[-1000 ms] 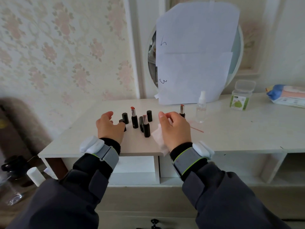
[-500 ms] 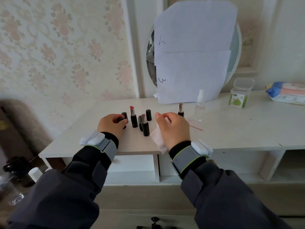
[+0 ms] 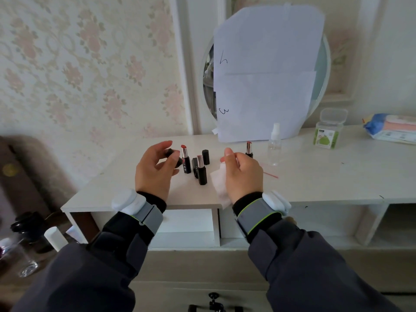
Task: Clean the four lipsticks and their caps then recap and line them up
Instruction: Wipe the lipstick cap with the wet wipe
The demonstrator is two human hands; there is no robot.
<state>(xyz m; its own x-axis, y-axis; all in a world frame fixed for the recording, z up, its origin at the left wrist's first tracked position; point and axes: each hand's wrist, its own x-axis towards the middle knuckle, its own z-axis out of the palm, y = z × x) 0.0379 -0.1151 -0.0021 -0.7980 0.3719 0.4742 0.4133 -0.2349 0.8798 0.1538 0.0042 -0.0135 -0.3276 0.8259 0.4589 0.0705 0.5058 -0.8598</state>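
- Nearest, two dark grey sleeves reach forward, each wrist wearing a grey band with a white pod.
- Below them, the white bench (image 3: 315, 188) shows open cubbies under its near edge, and a dim floor at far left holds dark jars and a white tube.
- The left hand (image 3: 155, 170) is lifted above the bench, its fingers curled round a black cap (image 3: 172, 153).
- The right hand (image 3: 244, 174) pinches a white wipe (image 3: 219, 183), which hangs down to the bench edge.
- Between the hands stand two open lipsticks: a near one (image 3: 202, 170) with a pale bullet and a farther red-tipped one (image 3: 185, 159).
- Two more black caps stand by them, one (image 3: 205, 156) just behind the near lipstick, one (image 3: 194, 164) just left of it and partly hidden.
- A third open lipstick (image 3: 249, 149) stands just beyond the right hand.
- A thin red stick (image 3: 271, 175) lies to the right of that hand.
- Farther right stand a clear spray bottle (image 3: 275, 146), a green-labelled clear box (image 3: 329, 132) and a blue and pink wipes packet (image 3: 391, 129).
- At the back, a round mirror (image 3: 319, 75) leans on the wall, mostly covered by white paper sheets (image 3: 267, 70).
- Floral wallpaper fills the wall on the left.
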